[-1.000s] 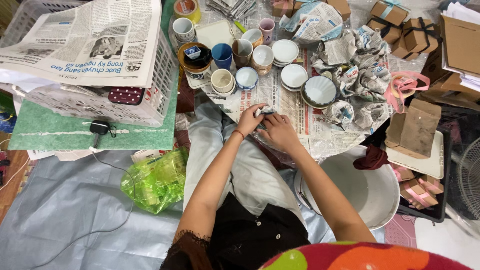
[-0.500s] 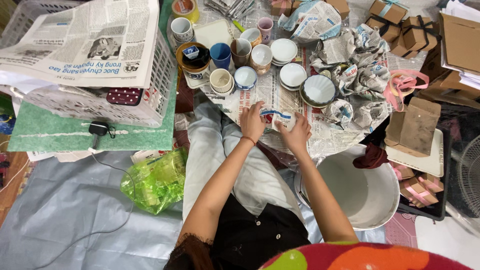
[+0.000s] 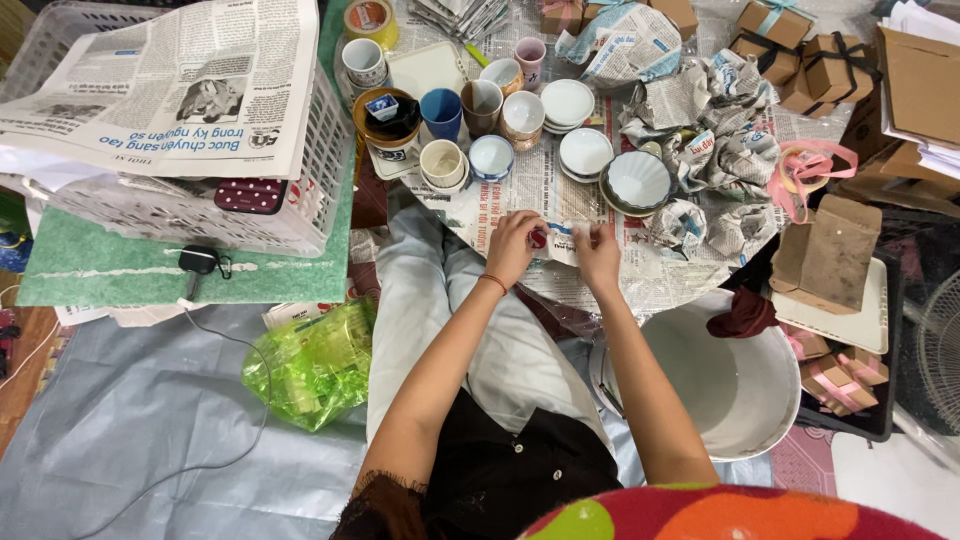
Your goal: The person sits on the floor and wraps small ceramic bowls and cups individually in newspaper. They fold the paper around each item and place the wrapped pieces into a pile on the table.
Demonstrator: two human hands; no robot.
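Hands have drawn closer together since the earlier frame. Left hand [image 3: 515,247] and right hand [image 3: 598,252] both pinch a small white-and-blue item [image 3: 560,240] low over the newspaper sheet [image 3: 560,190], fingers narrow. Risk: a slipped pinch drops it among the ceramic cups [image 3: 442,162]. Item mostly hidden by fingers; its kind is unclear.

You look down on a floor covered by a grey plastic sheet [image 3: 120,440], with a green mat [image 3: 190,275] beside it. A white plastic basket [image 3: 300,190] sits at the left, topped with newspaper [image 3: 170,90]. A white tub [image 3: 740,390] stands at the right, near a fan [image 3: 940,350]. Light is even.
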